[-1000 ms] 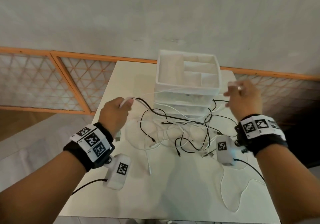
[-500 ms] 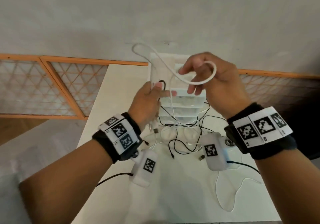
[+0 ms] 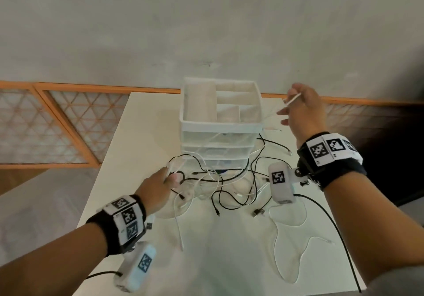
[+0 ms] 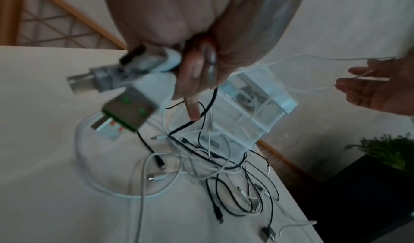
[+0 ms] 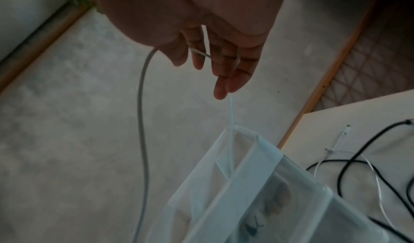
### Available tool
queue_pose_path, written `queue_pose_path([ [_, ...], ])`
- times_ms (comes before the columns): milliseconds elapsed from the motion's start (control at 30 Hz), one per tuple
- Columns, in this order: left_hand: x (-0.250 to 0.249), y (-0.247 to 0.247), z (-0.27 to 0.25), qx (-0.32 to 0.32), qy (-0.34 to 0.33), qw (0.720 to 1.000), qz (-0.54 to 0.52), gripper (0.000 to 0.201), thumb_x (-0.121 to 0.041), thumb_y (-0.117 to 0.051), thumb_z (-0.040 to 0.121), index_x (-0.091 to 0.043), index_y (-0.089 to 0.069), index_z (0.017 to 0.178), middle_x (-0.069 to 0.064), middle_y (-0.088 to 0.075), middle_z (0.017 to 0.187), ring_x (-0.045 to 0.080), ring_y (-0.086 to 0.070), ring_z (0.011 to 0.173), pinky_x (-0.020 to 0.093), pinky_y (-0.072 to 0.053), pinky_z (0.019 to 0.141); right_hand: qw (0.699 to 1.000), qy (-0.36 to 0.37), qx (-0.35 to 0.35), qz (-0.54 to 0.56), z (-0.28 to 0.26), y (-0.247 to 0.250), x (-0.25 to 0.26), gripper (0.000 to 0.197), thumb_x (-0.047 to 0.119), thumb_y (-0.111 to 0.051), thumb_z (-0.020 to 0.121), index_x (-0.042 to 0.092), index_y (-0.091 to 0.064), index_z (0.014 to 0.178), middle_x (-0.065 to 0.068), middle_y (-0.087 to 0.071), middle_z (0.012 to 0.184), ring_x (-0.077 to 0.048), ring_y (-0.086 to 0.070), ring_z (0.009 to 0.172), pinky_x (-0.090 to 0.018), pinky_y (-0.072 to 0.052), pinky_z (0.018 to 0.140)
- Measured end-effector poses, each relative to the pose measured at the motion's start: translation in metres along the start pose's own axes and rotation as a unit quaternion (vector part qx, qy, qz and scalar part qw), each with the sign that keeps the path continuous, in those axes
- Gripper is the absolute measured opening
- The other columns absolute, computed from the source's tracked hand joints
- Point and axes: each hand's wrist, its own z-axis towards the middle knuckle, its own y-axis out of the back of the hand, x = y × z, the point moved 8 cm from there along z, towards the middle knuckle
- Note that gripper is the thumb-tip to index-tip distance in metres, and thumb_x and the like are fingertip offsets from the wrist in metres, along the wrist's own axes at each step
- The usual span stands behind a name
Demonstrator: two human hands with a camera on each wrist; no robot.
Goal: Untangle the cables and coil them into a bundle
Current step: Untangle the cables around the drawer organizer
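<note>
A tangle of black and white cables lies on the white table in front of a drawer unit. My left hand is low at the tangle's left edge, its fingers curled round a black cable and thin white strands. USB plugs dangle from that hand. My right hand is raised to the right of the unit's top. It holds a white cable that threads through its fingers and hangs down as a long strand.
The white plastic drawer unit with an open divided top tray stands at the table's back. A loose thin white cable loops near the table's front right. An orange-framed lattice screen runs behind, and a plant is off the right side.
Half a second ago both hands were raised together before the drawer unit with a white loop. Now the left hand has dropped to the tangle and the right has swung out right.
</note>
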Motion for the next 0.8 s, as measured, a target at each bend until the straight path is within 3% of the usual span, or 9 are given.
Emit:
queue_pose_path([
  [100,-0.001,0.006,-0.001,0.005,0.014,0.997,-0.072,0.024,-0.025,-0.039,0.104,-0.01,-0.048,0.088,0.002,-0.073,0.086,0.009,-0.039,0.043,0.027,-0.028,0.044,0.999,0.043,0.014,-0.002,0.008,-0.012,0.027,0.033,0.038,-0.047,0.102,0.023,-0.054,0.13,0.002,-0.06,0.129,-0.007,-0.069,0.069,-0.031,-0.059,0.063],
  [167,-0.005,0.006,-0.003,0.007,0.027,0.993,-0.112,0.025,-0.024,-0.043,0.103,-0.007,-0.049,0.086,0.004,-0.06,0.066,0.004,-0.032,0.03,0.021,-0.026,0.037,0.998,0.063,0.023,0.018,0.018,-0.017,0.044,0.032,0.037,-0.047,0.101,0.021,-0.055,0.128,-0.002,-0.059,0.132,-0.016,-0.073,0.073,-0.029,-0.057,0.058],
  [267,-0.008,0.01,-0.002,-0.01,0.035,0.988,-0.148,0.027,-0.025,-0.046,0.102,-0.007,-0.055,0.085,0.002,-0.044,0.06,0.004,-0.031,0.031,0.017,-0.024,0.034,0.994,0.094,0.038,0.042,0.031,-0.02,0.062,0.033,0.038,-0.046,0.099,0.022,-0.055,0.127,-0.007,-0.058,0.133,-0.024,-0.075,0.077,-0.028,-0.052,0.054],
  [467,-0.01,0.024,0.003,-0.052,0.019,0.986,-0.158,0.031,-0.029,-0.048,0.101,-0.01,-0.061,0.078,-0.003,-0.039,0.049,0.007,-0.029,0.03,0.025,-0.024,0.039,0.989,0.143,0.024,0.042,0.031,-0.012,0.071,0.029,0.049,-0.048,0.097,0.027,-0.05,0.116,0.002,-0.057,0.13,-0.022,-0.073,0.071,-0.029,-0.052,0.059],
  [533,-0.007,0.033,0.005,-0.098,0.017,0.98,-0.174,0.033,-0.035,-0.05,0.097,-0.011,-0.06,0.075,-0.002,-0.04,0.05,0.014,-0.033,0.039,0.029,-0.025,0.046,0.994,0.108,0.004,-0.013,0.037,-0.008,0.05,0.039,0.061,-0.048,0.092,0.028,-0.052,0.112,0.008,-0.06,0.123,-0.025,-0.072,0.077,-0.035,-0.056,0.071],
  [600,-0.002,0.043,0.005,-0.161,0.015,0.965,-0.205,0.033,-0.038,-0.049,0.094,-0.016,-0.058,0.071,0.0,-0.043,0.055,0.019,-0.035,0.049,0.033,-0.028,0.054,0.986,0.037,0.027,-0.159,0.043,-0.009,0.012,0.046,0.063,-0.045,0.091,0.021,-0.057,0.105,-0.001,-0.066,0.115,-0.031,-0.07,0.089,-0.044,-0.056,0.083],
  [667,0.001,0.053,0.003,-0.219,0.011,0.944,-0.247,0.031,-0.036,-0.048,0.097,-0.02,-0.056,0.071,0.001,-0.048,0.059,0.021,-0.039,0.052,0.032,-0.032,0.055,0.959,-0.095,0.106,-0.247,0.044,-0.011,-0.043,0.038,0.045,-0.047,0.096,0.01,-0.061,0.099,-0.016,-0.069,0.112,-0.032,-0.068,0.09,-0.042,-0.058,0.077],
  [733,0.002,0.061,0.003,-0.253,0.003,0.924,-0.287,0.031,-0.039,-0.048,0.095,-0.024,-0.055,0.069,0.001,-0.051,0.061,0.021,-0.04,0.052,0.03,-0.033,0.052,0.933,-0.197,0.148,-0.262,0.029,-0.005,-0.084,0.04,0.04,-0.049,0.097,0.004,-0.061,0.109,-0.015,-0.07,0.107,-0.031,-0.07,0.086,-0.04,-0.059,0.071],
  [800,-0.002,0.072,0.004,-0.272,-0.013,0.904,-0.328,0.031,-0.04,-0.047,0.094,-0.027,-0.053,0.068,0.001,-0.051,0.061,0.019,-0.036,0.048,0.027,-0.03,0.049,0.905,-0.215,0.134,-0.341,0.019,0.011,-0.11,0.042,0.038,-0.044,0.097,0.0,-0.06,0.105,-0.017,-0.071,0.104,-0.034,-0.071,0.088,-0.046,-0.059,0.083],
])
